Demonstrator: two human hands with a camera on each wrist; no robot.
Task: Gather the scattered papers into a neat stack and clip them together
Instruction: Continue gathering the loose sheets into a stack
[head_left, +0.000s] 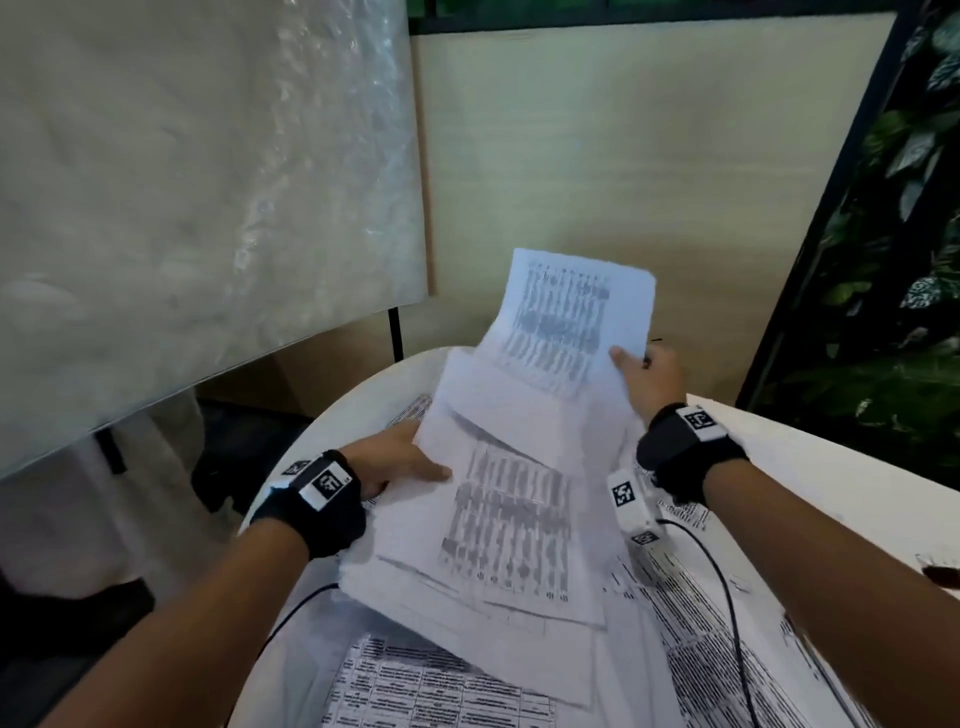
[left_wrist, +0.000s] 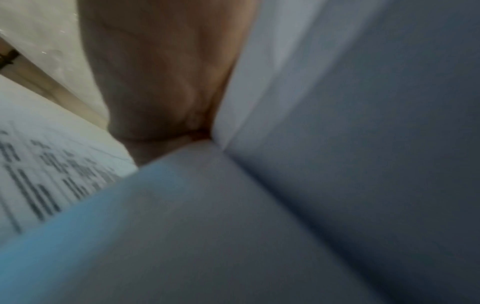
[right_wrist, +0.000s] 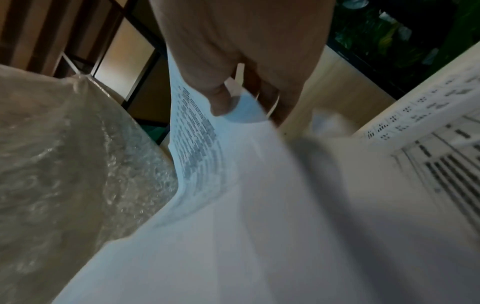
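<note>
Several printed white sheets lie in a loose, skewed pile (head_left: 498, 525) on a round white table (head_left: 810, 447). My left hand (head_left: 400, 460) grips the pile's left edge, thumb on top and fingers underneath; the left wrist view shows only my palm (left_wrist: 161, 78) against blurred paper (left_wrist: 259, 226). My right hand (head_left: 649, 376) pinches the right edge of one printed sheet (head_left: 566, 327) and holds it tilted up above the pile's far end. In the right wrist view my thumb (right_wrist: 221, 102) presses on that sheet (right_wrist: 233, 185). No clip can be seen.
More printed sheets (head_left: 431, 686) lie on the table near me and under my right forearm (head_left: 691, 623). A board wrapped in bubble plastic (head_left: 197, 197) stands at the left, a beige wall panel (head_left: 649, 171) behind, leafy plants (head_left: 904, 260) at the right. A black cable (head_left: 732, 613) crosses the papers.
</note>
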